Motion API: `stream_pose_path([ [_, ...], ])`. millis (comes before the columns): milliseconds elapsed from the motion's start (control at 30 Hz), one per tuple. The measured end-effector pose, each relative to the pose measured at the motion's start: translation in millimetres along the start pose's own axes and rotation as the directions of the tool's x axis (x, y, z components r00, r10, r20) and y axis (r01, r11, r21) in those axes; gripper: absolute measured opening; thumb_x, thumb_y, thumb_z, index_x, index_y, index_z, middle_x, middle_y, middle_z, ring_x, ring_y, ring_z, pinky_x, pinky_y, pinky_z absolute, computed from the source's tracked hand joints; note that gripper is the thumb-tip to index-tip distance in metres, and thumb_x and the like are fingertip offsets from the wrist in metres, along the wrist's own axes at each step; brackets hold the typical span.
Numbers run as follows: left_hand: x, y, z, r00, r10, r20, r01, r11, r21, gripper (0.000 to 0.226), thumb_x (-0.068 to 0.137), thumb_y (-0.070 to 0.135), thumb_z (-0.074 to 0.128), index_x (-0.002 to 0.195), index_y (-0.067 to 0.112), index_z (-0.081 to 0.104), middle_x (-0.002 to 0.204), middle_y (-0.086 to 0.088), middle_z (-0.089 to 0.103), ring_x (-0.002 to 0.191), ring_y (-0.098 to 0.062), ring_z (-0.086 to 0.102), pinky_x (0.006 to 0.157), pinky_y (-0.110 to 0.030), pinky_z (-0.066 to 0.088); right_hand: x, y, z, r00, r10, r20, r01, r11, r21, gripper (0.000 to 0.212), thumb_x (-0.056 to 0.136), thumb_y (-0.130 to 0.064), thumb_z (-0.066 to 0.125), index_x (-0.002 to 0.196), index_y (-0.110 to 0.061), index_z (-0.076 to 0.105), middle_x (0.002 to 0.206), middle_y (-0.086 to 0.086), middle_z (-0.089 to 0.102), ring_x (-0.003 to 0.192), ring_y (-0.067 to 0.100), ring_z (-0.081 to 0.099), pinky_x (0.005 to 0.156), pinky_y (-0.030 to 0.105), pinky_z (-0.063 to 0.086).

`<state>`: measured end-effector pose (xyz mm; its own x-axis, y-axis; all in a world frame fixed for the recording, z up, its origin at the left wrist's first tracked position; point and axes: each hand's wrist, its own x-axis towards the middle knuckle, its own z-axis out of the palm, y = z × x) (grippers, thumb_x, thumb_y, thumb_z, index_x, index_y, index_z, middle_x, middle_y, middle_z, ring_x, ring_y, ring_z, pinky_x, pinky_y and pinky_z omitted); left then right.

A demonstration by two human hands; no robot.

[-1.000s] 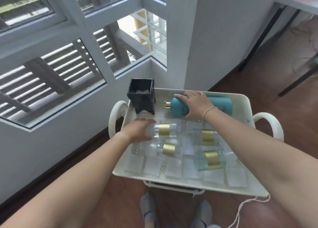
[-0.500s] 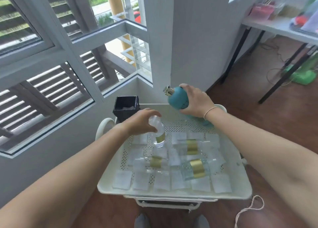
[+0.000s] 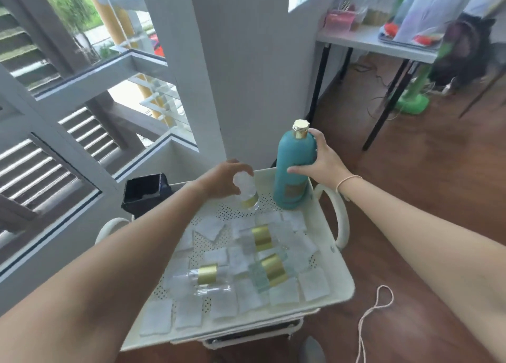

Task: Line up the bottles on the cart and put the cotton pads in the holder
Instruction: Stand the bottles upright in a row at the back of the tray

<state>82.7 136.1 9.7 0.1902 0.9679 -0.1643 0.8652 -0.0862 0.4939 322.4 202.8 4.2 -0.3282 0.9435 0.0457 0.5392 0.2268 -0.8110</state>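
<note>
Gripping, right hand (image 3: 320, 161): clamped around the upper body of the teal bottle (image 3: 293, 171), thumb in front, fingers behind the shoulder.
Teal bottle: upright at the far right corner of the cart tray (image 3: 338, 277), gold cap on top, base on the perforated floor.
Left hand (image 3: 223, 180): closed over the frosted top of a small clear bottle (image 3: 247, 193), gold band low; seems upright on the tray, though blurred.
Other bottles: three lying flat among the pads, one at mid tray (image 3: 260, 238), one nearer right (image 3: 271, 271), one nearer left (image 3: 204, 276), each with a gold band.
Cotton pads (image 3: 189, 314): white squares spread loose over the tray floor, most toward the near edge.
Holder (image 3: 145, 194): black square box at the tray's far left corner, something pale inside, unclear what.
Cart handle (image 3: 339, 217): white loop on the right side.
</note>
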Motion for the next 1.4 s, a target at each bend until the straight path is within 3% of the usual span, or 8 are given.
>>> stream_pose_path([
  [367,40,9,23,0.999,0.053,0.002,-0.053,0.996,0.067,0.054,0.073,-0.007,0.06,0.122,0.015,0.05,0.13,-0.009,0.051,0.115,-0.026,0.049,0.099,-0.034,0.04,-16,-3,25,0.97,-0.066,-0.233,0.059,0.998,-0.038,0.088,0.058,-0.035,0.082,0.126,-0.025,0.027,0.13,0.005,0.045,0.107,0.025,0.05,0.084,0.038,0.047],
  [667,43,8,31,1.0,0.025,0.004,-0.025,0.999,-0.02,0.059,0.078,-0.006,0.055,0.128,0.025,0.045,0.131,-0.011,0.042,0.095,-0.018,0.045,0.09,-0.026,0.042,-19,-6,24,0.973,-0.052,-0.223,0.041,0.998,-0.053,0.093,0.06,-0.037,0.081,0.132,-0.024,0.022,0.135,0.007,0.041,0.113,0.028,0.049,0.09,0.047,0.05],
  [800,34,9,29,1.0,-0.003,-0.013,0.002,0.996,-0.093,0.065,0.077,0.001,0.062,0.133,0.025,0.039,0.132,-0.013,0.041,0.104,-0.022,0.048,0.098,-0.035,0.043,-25,-8,25,0.976,-0.002,-0.218,-0.006,0.999,-0.036,0.104,0.065,-0.037,0.078,0.141,-0.025,0.008,0.142,0.011,0.03,0.124,0.028,0.038,0.1,0.042,0.039],
  [967,2,-4,25,0.995,-0.039,-0.088,0.025,0.987,-0.156,0.054,0.08,0.007,0.062,0.129,0.021,0.044,0.129,-0.012,0.044,0.113,-0.024,0.048,0.102,-0.038,0.042,-60,-11,37,0.87,-0.194,-0.453,0.177,0.981,-0.079,0.063,0.074,-0.02,0.07,0.128,-0.01,0.039,0.121,0.016,0.047,0.113,0.025,0.044,0.096,0.036,0.039],
  [1033,-17,-17,24,0.994,-0.06,-0.096,0.047,0.989,-0.14,0.043,0.081,0.007,0.06,0.121,0.021,0.052,0.122,-0.009,0.052,0.104,-0.02,0.052,0.096,-0.035,0.045,-77,-7,49,0.912,-0.222,-0.344,0.217,0.975,-0.056,0.041,0.077,-0.013,0.067,0.115,-0.01,0.053,0.109,0.013,0.055,0.1,0.022,0.052,0.087,0.037,0.048],
  [1100,-38,-32,24,0.994,-0.084,-0.065,0.076,0.989,-0.128,0.033,0.081,0.008,0.059,0.111,0.022,0.059,0.112,-0.007,0.06,0.093,-0.016,0.057,0.089,-0.032,0.049,-85,1,60,0.986,-0.162,-0.035,0.159,0.985,-0.064,0.034,0.08,-0.016,0.065,0.112,-0.013,0.057,0.111,0.011,0.058,0.103,0.022,0.054,0.09,0.032,0.045],
  [1200,-72,-55,26,0.985,-0.152,0.082,0.16,0.982,-0.103,0.026,0.082,0.014,0.06,0.104,0.026,0.061,0.1,0.004,0.063,0.083,-0.002,0.057,0.086,-0.029,0.049,-83,17,71,0.927,0.052,0.371,0.057,0.959,-0.276,0.05,0.082,-0.032,0.062,0.127,-0.02,0.045,0.134,0.01,0.047,0.124,0.028,0.041,0.106,0.04,0.035],
  [1400,-128,-95,40,0.85,-0.298,0.434,0.357,0.932,-0.058,0.042,0.076,0.034,0.066,0.117,0.032,0.054,0.102,0.013,0.054,0.092,-0.001,0.053,0.085,-0.022,0.04,-74,31,74,0.843,0.197,0.501,0.025,0.916,-0.401,0.058,0.078,-0.04,0.064,0.13,-0.028,0.04,0.141,0.006,0.043,0.126,0.024,0.041,0.101,0.036,0.035],
])
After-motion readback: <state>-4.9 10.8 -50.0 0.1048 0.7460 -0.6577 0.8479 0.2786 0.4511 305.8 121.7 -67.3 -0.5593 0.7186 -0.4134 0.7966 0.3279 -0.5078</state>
